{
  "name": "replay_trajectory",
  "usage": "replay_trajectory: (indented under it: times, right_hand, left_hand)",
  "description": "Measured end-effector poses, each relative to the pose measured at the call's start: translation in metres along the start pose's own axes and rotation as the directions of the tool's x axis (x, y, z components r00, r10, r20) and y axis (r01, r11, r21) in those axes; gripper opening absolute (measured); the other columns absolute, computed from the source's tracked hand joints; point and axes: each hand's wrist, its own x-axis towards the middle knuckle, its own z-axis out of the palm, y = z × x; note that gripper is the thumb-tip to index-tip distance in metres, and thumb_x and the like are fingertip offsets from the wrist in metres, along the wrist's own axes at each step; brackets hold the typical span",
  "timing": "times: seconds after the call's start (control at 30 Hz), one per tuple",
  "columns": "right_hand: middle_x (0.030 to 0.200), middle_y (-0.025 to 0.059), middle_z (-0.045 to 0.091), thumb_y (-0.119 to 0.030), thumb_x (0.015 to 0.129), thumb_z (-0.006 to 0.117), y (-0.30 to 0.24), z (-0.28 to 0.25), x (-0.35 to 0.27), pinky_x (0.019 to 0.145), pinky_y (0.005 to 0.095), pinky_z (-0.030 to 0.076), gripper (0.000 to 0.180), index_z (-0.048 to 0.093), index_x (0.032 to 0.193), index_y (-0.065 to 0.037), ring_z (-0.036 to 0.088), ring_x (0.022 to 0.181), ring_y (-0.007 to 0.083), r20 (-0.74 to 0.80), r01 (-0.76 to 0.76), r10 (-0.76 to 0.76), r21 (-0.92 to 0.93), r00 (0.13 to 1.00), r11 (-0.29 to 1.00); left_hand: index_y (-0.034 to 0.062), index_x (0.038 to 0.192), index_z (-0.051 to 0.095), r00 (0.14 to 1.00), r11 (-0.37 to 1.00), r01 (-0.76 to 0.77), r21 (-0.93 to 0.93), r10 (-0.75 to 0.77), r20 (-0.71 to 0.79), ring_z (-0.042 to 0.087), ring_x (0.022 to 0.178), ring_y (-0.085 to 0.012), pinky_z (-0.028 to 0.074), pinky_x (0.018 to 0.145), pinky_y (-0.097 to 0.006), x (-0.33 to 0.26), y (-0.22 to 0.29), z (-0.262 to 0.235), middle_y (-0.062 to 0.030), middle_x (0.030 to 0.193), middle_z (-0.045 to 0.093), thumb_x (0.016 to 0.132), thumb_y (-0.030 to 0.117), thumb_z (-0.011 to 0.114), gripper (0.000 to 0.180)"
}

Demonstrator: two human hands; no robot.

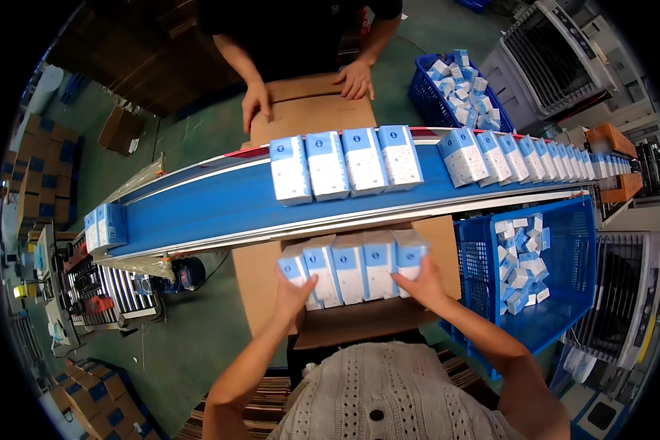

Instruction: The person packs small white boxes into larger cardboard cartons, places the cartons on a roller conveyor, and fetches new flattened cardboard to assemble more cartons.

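A row of several blue-and-white boxes (pixel 348 270) is squeezed end to end between my two hands, above an open cardboard carton (pixel 359 326) in front of me. My left hand (pixel 295 293) presses on the row's left end, with the thumb on the front. At the right end my right hand (pixel 422 284) grips the same row, its thumb also across the front. How deep the boxes reach into the carton I cannot tell. Just beyond, several like boxes (pixel 345 165) stand side by side on a blue conveyor belt (pixel 213 205).
More boxes (pixel 521 158) line the belt toward the right. Across it a person's hands (pixel 356 79) rest at another carton (pixel 315 114). Blue baskets with loose boxes stand at right (pixel 565 293) and far right (pixel 425 92). Two boxes (pixel 106 226) sit at the belt's left end.
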Motion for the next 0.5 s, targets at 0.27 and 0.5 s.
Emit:
replay_trajectory:
  times: [0.27,0.5]
  right_hand:
    - [0.131,0.0235,0.031,-0.043,0.076,0.060,0.128,0.180,0.080,0.101,0.0401,0.022,0.068,0.039,0.122,0.003,0.031,0.119,0.0371,0.187,-0.009,0.093,-0.404,0.978,0.915]
    - [0.108,0.0156,0.056,-0.039,0.081,0.054,0.076,0.142,0.100,0.084,0.0373,0.041,0.042,0.059,0.101,-0.002,0.051,0.101,0.0312,0.665,0.255,0.231,-0.549,0.710,0.796]
  left_hand:
    - [0.0022,0.131,0.018,0.989,0.811,0.025,0.584,0.065,-0.132,0.043,0.112,-0.0318,0.034,0.095,-0.036,0.099,-0.144,0.054,-0.0204,0.121,0.043,0.068,0.024,0.072,0.086]
    - [0.0092,0.120,0.049,0.975,0.067,-0.064,0.996,-0.208,0.077,0.047,0.111,-0.0264,0.040,0.089,-0.033,0.124,-0.083,0.052,-0.0081,0.123,0.048,0.079,0.041,0.056,0.052]
